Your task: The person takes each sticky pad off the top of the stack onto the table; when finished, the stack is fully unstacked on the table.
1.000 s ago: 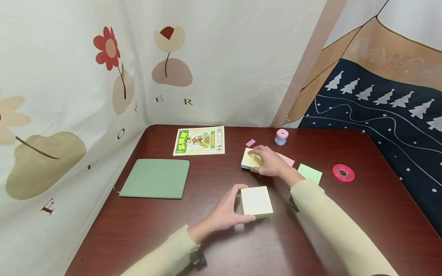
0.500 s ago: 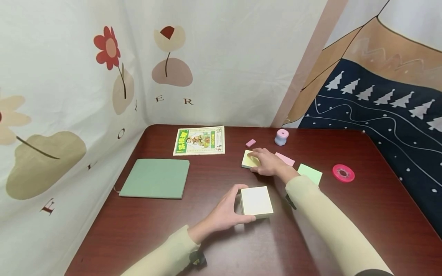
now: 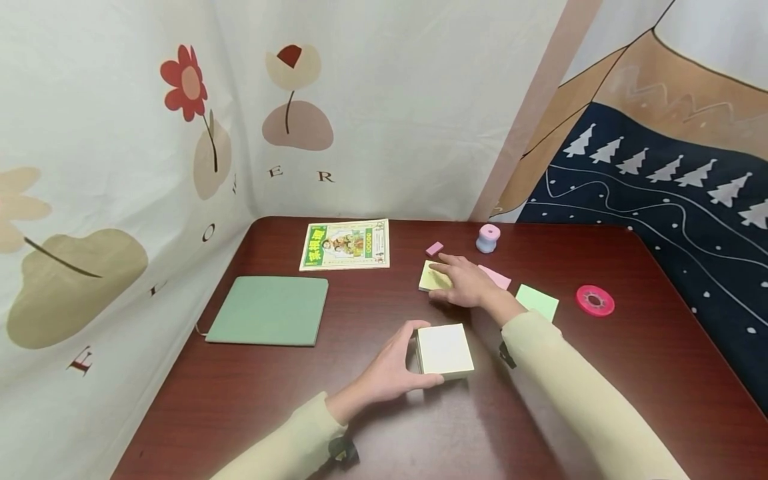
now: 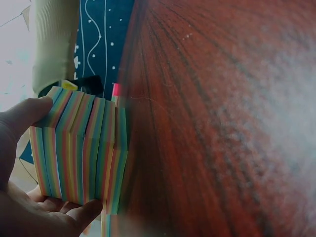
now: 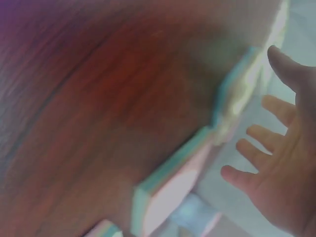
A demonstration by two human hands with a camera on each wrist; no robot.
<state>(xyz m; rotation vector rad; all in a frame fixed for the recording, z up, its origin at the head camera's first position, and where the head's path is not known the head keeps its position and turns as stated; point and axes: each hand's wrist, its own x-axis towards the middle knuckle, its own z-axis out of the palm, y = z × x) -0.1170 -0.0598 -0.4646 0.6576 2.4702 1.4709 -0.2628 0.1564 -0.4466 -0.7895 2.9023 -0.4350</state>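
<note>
White-topped stack (image 3: 445, 350) on worktop (image 3: 372, 287), left hand (image 3: 393, 367) pinching its sides; uneven squeeze could shear its layers | yellow pad (image 3: 431, 281) beyond, right hand (image 3: 468, 283) spread over it; careless reach might nudge pink block (image 3: 435, 249) behind | pink pad (image 3: 497, 277) by right hand, green pad (image 3: 539, 302) by sleeve (image 3: 576, 380), crowding its path

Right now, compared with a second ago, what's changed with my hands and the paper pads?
Your right hand has spread open and appears to have released the yellow pad, which has barely shifted. Your left hand still grips the thick stack; the other things on the table look unmoved.
</note>
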